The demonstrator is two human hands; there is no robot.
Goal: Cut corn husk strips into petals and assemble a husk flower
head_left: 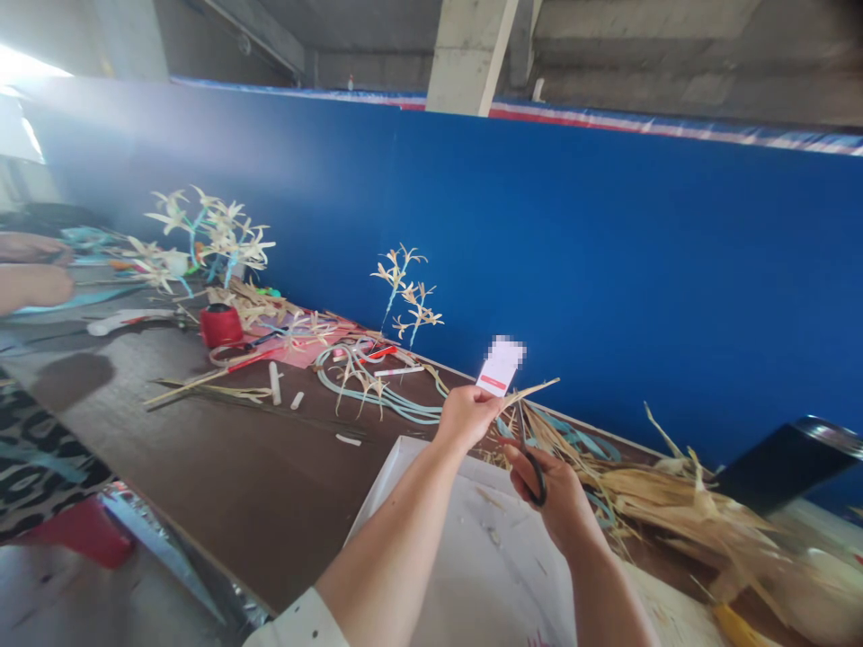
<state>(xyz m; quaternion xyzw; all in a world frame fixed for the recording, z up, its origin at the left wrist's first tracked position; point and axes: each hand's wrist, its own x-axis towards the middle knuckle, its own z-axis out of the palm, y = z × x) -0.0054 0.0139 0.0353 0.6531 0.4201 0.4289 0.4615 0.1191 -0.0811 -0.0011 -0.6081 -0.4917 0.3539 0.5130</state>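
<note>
My left hand (467,415) is closed on a pale strip of dried husk (538,388), which sticks out to the right of my fingers. Scissors with dark handles (538,480) are in my right hand (558,500), fingers wrapped round the loops. Their blades point up at the strip; whether they touch it I cannot tell. Just behind my left hand stands a white card or screen with a red bar (495,382), partly blurred out. Below both hands lies a white tray or board (485,530). A heap of dried husks (664,494) spreads to the right of my right hand.
Husk flowers on blue stems (411,296) stand by the blue partition (607,252), with a larger bunch (229,229) further left. Pale blue tubing (330,386), a red spool (220,325) and white sticks (275,384) lie on the brown table. Another person's arms (33,270) reach in at left.
</note>
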